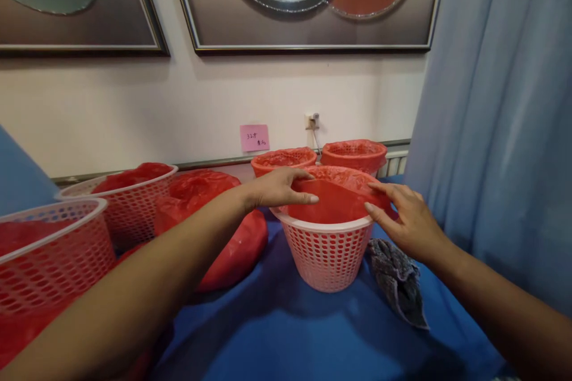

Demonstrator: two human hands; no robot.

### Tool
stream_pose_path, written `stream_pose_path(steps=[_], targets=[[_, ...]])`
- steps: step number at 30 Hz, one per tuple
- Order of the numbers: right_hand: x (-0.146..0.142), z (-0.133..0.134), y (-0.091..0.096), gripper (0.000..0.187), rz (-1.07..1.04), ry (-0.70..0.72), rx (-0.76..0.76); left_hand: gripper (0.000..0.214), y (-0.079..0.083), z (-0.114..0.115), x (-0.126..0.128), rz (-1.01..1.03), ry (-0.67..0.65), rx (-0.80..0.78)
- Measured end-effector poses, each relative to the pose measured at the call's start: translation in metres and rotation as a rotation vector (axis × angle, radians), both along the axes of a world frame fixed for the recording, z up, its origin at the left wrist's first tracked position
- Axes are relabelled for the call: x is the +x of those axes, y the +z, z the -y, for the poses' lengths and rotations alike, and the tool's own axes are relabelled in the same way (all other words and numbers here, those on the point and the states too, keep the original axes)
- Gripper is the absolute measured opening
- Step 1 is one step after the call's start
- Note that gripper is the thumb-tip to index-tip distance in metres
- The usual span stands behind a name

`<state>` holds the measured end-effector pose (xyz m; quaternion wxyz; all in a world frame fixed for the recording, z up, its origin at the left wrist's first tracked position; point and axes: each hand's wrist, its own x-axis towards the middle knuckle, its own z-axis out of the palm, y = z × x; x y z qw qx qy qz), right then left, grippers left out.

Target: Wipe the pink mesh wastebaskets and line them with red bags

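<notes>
In the middle stands a small white perforated plastic basket (328, 256), with a red plastic bag (333, 199) lining it. The bag's upper edge is stretched across the opening between my two hands, while the basket's near rim shows bare. My left hand (279, 187) grips the bag at the left side of the rim, thumb toward the inside. On the right side, my right hand (404, 211) has the bag's edge between thumb and fingers. The fingertips of both hands are partly hidden by the bag. A grey cloth (397, 280) lies crumpled below my right hand.
Behind stand two red-lined baskets, one left (283, 158) and one right (355, 155). At left are larger white baskets, one farther (134, 208) and one nearer (53, 262), beside a red bag bundle (232, 250). A blue cloth (286, 333) covers the table; a blue curtain (496, 101) hangs right.
</notes>
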<state>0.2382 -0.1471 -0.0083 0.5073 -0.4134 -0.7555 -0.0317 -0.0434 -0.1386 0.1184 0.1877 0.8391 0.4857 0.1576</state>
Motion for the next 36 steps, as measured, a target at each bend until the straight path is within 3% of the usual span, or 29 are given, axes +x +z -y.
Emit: stream_pose_path(steps=[2, 5, 9, 12, 16, 23, 27, 32, 36], targets=[[0.008, -0.003, -0.002, 0.034, -0.078, 0.074, -0.033, 0.061, -0.003, 0.011, -0.001, 0.138, -0.043, -0.004], [0.012, 0.0, -0.006, 0.031, -0.116, 0.159, 0.097, 0.056, -0.008, 0.034, -0.003, 0.258, -0.08, 0.0], [0.007, 0.012, -0.012, 0.035, -0.039, 0.195, 0.307, 0.044, -0.018, 0.063, -0.003, 0.169, -0.106, 0.25], [0.002, 0.021, -0.017, 0.042, -0.017, 0.203, 0.33, 0.039, -0.028, 0.08, 0.003, 0.067, -0.164, 0.456], [0.001, 0.024, -0.021, 0.047, -0.026, 0.085, 0.297, 0.029, -0.053, 0.094, 0.015, -0.025, -0.23, 0.626], [0.01, 0.014, -0.032, 0.022, -0.038, 0.057, 0.23, 0.031, -0.107, 0.093, 0.015, -0.091, -0.253, 1.013], [0.012, 0.01, -0.04, 0.015, 0.023, 0.038, 0.29, 0.032, -0.116, 0.091, 0.015, -0.093, -0.212, 1.135], [0.012, 0.005, -0.053, 0.013, 0.186, -0.018, 0.394, 0.017, -0.119, 0.087, 0.017, -0.103, -0.216, 1.283], [0.008, 0.005, -0.069, 0.015, 0.424, -0.107, 0.246, 0.018, -0.139, 0.076, 0.004, -0.177, -0.138, 1.234]])
